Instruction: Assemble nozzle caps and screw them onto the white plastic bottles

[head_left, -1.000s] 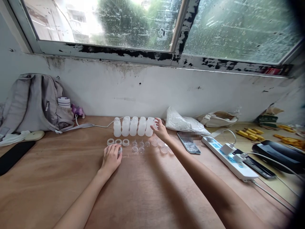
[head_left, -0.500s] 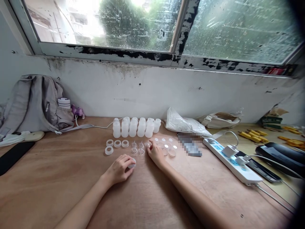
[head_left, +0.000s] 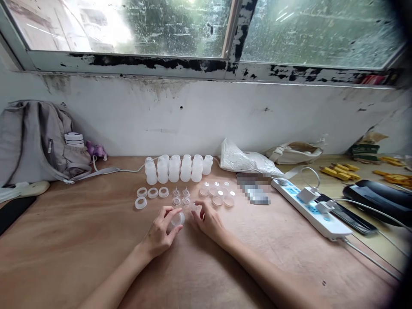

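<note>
My left hand (head_left: 163, 231) grips a translucent white ring (head_left: 178, 219) between thumb and fingers above the table's middle. To its right, my right hand (head_left: 208, 219) pinches a small clear nipple piece (head_left: 194, 206). Beyond the hands, several clear nipples (head_left: 186, 192) stand in two short rows. Several white rings (head_left: 152, 192) lie to their left, and several clear round covers (head_left: 217, 200) lie to their right. Behind all these, frosted white bottles (head_left: 174, 168) stand upright in a cluster near the wall.
A grey backpack (head_left: 35, 141) rests at the back left, near a black phone (head_left: 14, 214). A white plastic bag (head_left: 240, 159) lies behind a pixelated packet (head_left: 255, 189). The power strip (head_left: 309, 210) with plugs and cables runs along the right side.
My right hand has drawn back from the nipple rows with one clear piece, closer to my left hand. The ring in my left hand now shows its opening. The view has shifted slightly.
</note>
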{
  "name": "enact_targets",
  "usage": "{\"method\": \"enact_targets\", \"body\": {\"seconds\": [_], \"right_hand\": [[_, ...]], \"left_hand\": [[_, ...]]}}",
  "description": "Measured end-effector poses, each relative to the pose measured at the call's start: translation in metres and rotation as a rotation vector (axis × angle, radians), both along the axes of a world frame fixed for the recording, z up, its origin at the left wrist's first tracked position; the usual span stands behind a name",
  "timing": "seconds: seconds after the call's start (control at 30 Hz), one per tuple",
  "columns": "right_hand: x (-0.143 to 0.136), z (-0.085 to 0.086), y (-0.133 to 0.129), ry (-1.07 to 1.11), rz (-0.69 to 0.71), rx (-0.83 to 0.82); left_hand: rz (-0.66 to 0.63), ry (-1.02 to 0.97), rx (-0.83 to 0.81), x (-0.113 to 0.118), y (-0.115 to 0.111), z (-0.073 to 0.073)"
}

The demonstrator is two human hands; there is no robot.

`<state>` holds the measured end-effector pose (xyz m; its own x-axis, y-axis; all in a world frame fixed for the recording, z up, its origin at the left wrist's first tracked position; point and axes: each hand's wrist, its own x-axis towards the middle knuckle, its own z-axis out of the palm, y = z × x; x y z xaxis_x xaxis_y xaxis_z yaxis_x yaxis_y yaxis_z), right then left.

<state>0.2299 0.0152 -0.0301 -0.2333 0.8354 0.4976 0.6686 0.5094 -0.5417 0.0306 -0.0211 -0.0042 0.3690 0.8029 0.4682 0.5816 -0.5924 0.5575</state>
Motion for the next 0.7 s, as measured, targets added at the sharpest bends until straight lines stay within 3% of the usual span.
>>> {"method": "enact_targets", "body": {"seconds": [0.13,0.37,0.5,0.7], "right_hand": [[-0.009,0.002,-0.023,0.099,0.077,-0.021],[-0.018,0.011,-0.041,0.201,0.224,-0.063],[-0.017,0.022,-0.05,0.294,0.36,-0.246],[-0.015,0.037,-0.052,0.519,0.45,-0.57]], "left_hand": [[-0.043,-0.071,-0.042,0.009,-0.006,0.001],[-0.045,-0.113,0.007,0.013,-0.009,-0.003],[-0.049,-0.104,0.0,0.011,-0.009,-0.002],[-0.044,-0.125,-0.006,0.01,-0.009,-0.001]]}}
